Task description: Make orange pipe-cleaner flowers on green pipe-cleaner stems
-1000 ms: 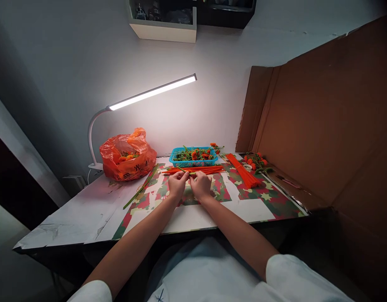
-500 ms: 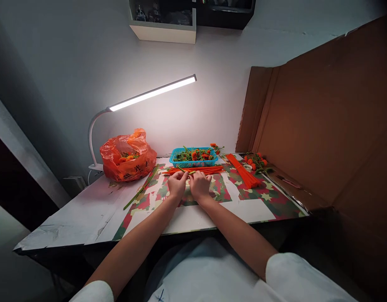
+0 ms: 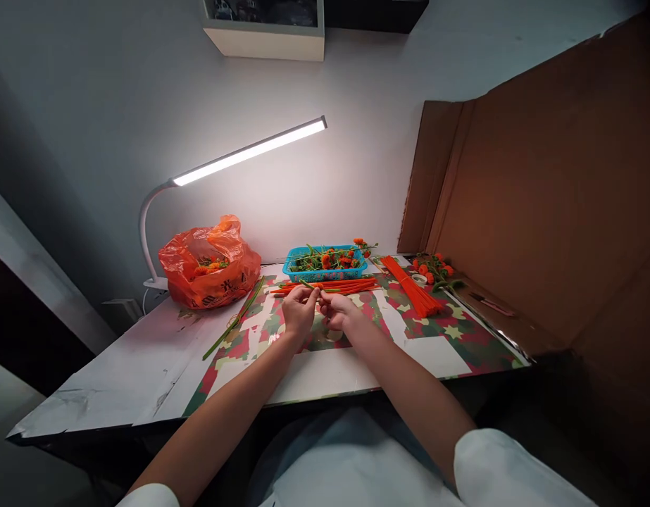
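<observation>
My left hand (image 3: pixel 299 310) is closed in a pinch around a thin green pipe cleaner (image 3: pixel 305 284), whose end sticks out past the fingertips. Beside it my right hand (image 3: pixel 338 310) pinches at the same green piece, fingertips nearly touching the left ones. Just beyond both hands lie several orange pipe cleaners (image 3: pixel 356 285) in a loose row. Behind them stands a blue basket (image 3: pixel 298 274) holding orange pipe-cleaner flowers (image 3: pixel 329 260) with green stems. The exact part between my fingertips is too small to make out.
An orange plastic bag (image 3: pixel 208 282) with flowers inside sits at left, under a lit lamp (image 3: pixel 251 151). Green stems (image 3: pixel 232 320) lie near it. To the right are a bundle of orange pipe cleaners (image 3: pixel 412 289), a tape roll (image 3: pixel 419 279), more flowers (image 3: pixel 435 269) and a cardboard panel (image 3: pixel 541 197).
My right hand has turned and its fingers have opened out somewhat from a tighter curl, still at the green pipe cleaner. My left hand keeps its pinch. The camera view has shifted slightly.
</observation>
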Demonstrator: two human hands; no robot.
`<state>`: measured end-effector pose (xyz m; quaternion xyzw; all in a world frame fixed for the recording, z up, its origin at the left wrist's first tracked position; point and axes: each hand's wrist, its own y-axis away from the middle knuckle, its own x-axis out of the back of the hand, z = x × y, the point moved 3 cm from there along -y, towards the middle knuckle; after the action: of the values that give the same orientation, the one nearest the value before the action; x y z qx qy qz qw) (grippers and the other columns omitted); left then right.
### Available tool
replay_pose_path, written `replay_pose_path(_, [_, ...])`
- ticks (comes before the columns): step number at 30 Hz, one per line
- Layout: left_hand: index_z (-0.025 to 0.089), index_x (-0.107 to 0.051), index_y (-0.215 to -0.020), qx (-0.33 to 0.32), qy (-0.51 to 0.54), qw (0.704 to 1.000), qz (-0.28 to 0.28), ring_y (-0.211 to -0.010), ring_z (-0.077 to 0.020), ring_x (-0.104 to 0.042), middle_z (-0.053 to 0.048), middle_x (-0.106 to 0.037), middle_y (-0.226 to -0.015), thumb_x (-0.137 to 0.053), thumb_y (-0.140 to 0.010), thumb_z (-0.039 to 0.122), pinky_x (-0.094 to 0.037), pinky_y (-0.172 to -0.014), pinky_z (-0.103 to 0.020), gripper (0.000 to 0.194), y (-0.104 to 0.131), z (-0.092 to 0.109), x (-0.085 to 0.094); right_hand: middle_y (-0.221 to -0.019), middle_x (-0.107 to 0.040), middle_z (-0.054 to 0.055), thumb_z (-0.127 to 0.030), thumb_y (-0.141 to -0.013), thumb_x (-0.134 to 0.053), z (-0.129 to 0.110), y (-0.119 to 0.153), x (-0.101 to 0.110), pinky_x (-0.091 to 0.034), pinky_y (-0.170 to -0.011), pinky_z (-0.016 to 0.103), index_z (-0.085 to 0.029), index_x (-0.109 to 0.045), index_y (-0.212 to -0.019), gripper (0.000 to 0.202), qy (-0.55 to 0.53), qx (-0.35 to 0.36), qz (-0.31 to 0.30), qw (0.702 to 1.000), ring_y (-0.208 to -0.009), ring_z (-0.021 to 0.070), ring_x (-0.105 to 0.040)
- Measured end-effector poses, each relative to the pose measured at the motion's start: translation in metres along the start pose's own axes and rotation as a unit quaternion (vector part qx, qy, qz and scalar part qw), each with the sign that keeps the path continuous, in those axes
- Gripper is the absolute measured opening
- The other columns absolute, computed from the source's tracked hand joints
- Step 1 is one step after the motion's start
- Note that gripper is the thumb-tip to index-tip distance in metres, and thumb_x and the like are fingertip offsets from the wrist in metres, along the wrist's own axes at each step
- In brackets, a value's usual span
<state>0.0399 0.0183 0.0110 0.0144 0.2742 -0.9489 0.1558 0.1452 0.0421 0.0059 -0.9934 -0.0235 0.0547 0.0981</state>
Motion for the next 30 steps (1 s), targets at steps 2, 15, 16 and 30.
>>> replay_pose_path(2, [0.019,-0.062,-0.055,0.032,0.021,0.999,-0.006,-0.059,-0.0135,-0.053,0.001,-0.058,-0.057,-0.075,-0.064,0.036,-0.043,-0.059,-0.024,0.023,-0.002,-0.005,-0.001,-0.106,-0.061,0.007,-0.034,-0.092,-0.054,0.001,0.000,0.002,-0.054,-0.075,0.034,-0.014,-0.057,-0.112,0.028,-0.029,-0.062,-0.050,0.996,-0.088,0.0163,-0.062])
replay_pose_path(15, [0.013,-0.065,-0.067,0.316,0.183,0.931,-0.014,-0.059,-0.0107,-0.060,0.000,-0.064,-0.065,-0.086,-0.048,0.038,-0.052,-0.063,-0.024,0.038,-0.002,-0.014,-0.008,-0.059,-0.049,-0.002,-0.051,-0.079,-0.058,0.001,0.018,0.001,-0.033,-0.048,0.021,-0.018,-0.052,-0.066,0.036,-0.098,-0.146,-0.054,0.983,-0.051,0.0081,-0.039])
replay_pose_path(16, [0.013,-0.065,-0.066,0.327,0.186,0.926,-0.013,-0.058,-0.0105,-0.060,0.000,-0.064,-0.063,-0.086,-0.048,0.036,-0.052,-0.062,-0.024,0.037,-0.001,-0.013,-0.009,-0.059,-0.050,-0.002,-0.049,-0.078,-0.059,-0.001,0.018,0.006,-0.032,-0.049,0.021,-0.017,-0.053,-0.065,0.035,-0.080,-0.141,-0.061,0.985,-0.052,0.0078,-0.039])
replay_pose_path(30, [0.013,-0.066,-0.071,0.407,0.161,0.899,-0.010,-0.061,-0.0133,-0.064,0.001,-0.064,-0.065,-0.087,-0.053,0.025,-0.053,-0.052,-0.020,0.030,-0.004,-0.031,-0.014,-0.073,-0.060,0.001,-0.025,-0.083,-0.059,-0.020,-0.019,0.047,-0.033,-0.062,0.027,-0.017,-0.058,-0.072,0.013,0.414,0.109,-0.137,0.893,-0.066,0.0146,-0.052])
